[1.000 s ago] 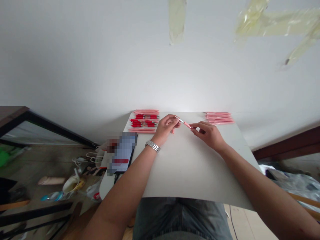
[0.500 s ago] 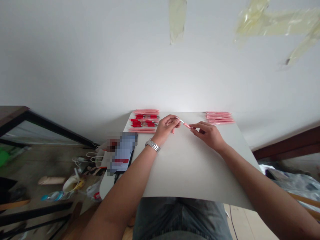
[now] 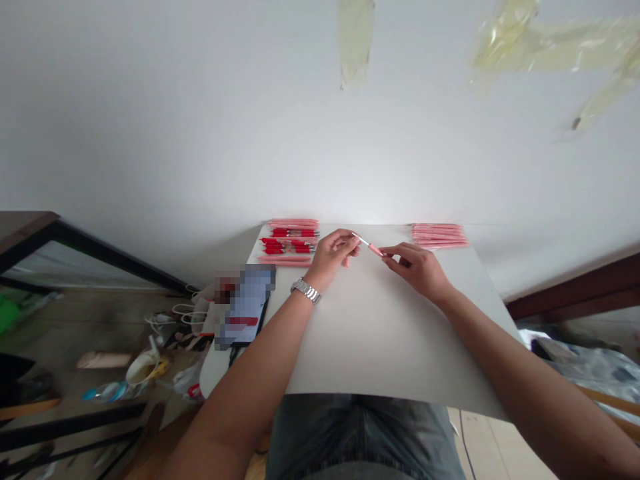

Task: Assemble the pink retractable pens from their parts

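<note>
A slim pen [image 3: 374,249], white toward the left and pink toward the right, stretches between my hands above the table. My left hand [image 3: 334,253], with a metal watch on its wrist, is closed in a pinch at the white end. My right hand [image 3: 413,267] pinches the pink end between thumb and fingers. Below my left fingers a small pink piece [image 3: 345,263] pokes out; I cannot tell if it is held or lies on the table. Red pens [image 3: 287,247] and pink pens [image 3: 284,261] lie in rows left of my left hand.
A bundle of pink pens [image 3: 439,235] lies at the table's back right, by the wall. A phone-like device [image 3: 245,307], partly blurred out, rests on the left edge of the white table [image 3: 390,347]. Cables, a cup and a bottle are lower down at left.
Both hands keep almost the same place and grip. Slightly more of the pink part shows by my right fingertips.
</note>
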`<state>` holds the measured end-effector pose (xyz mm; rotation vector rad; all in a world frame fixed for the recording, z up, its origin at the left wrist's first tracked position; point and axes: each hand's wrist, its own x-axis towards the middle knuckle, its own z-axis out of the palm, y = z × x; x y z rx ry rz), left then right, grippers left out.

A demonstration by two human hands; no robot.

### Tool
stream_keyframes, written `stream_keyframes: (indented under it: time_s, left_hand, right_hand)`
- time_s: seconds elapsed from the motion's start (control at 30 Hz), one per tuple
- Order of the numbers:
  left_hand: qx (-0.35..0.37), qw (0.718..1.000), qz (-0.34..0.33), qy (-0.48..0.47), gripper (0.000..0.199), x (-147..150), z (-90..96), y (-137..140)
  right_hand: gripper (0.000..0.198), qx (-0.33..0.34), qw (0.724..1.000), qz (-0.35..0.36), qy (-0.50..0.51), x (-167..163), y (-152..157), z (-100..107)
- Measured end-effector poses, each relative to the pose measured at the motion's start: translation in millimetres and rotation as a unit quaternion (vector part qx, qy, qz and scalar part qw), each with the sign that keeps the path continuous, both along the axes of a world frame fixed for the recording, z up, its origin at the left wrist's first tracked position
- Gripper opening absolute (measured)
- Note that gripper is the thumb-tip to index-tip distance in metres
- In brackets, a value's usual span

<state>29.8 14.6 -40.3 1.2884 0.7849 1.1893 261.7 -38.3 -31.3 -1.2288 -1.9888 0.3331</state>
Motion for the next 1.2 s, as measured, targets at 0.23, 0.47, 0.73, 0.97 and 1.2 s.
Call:
stream_keyframes:
  time_s: [0.23,0.47,0.73,0.97,1.2]
  left_hand:
    - [0.004,1.0,0.005,-0.009,0.033,-0.8,0.0,0.7]
    - [-0.001,0.999,-0.001,-0.035,0.031,-3.7,0.0,4.4]
    - [0.034,0.998,0.054,-0.023,0.026,-4.6,2.5,5.9]
    - [0.176,0.959,0.163,0.152,0.014,-10.0,-0.2,8.4]
    - [0.285,0.858,0.208,0.373,0.012,-14.2,0.4,4.9]
  right_hand:
    - [0.024,0.005,1.0,-0.003,0.002,0.7,0.5,-0.6]
    - [0.024,0.01,1.0,-0.013,0.003,1.5,1.8,-1.8]
    - [0.024,0.015,1.0,-0.023,0.002,2.3,2.9,-4.4]
    - [0.022,0.015,0.999,-0.027,0.007,2.8,3.6,-5.8]
    - [0.022,0.011,1.0,-0.028,0.009,2.3,1.8,-3.2]
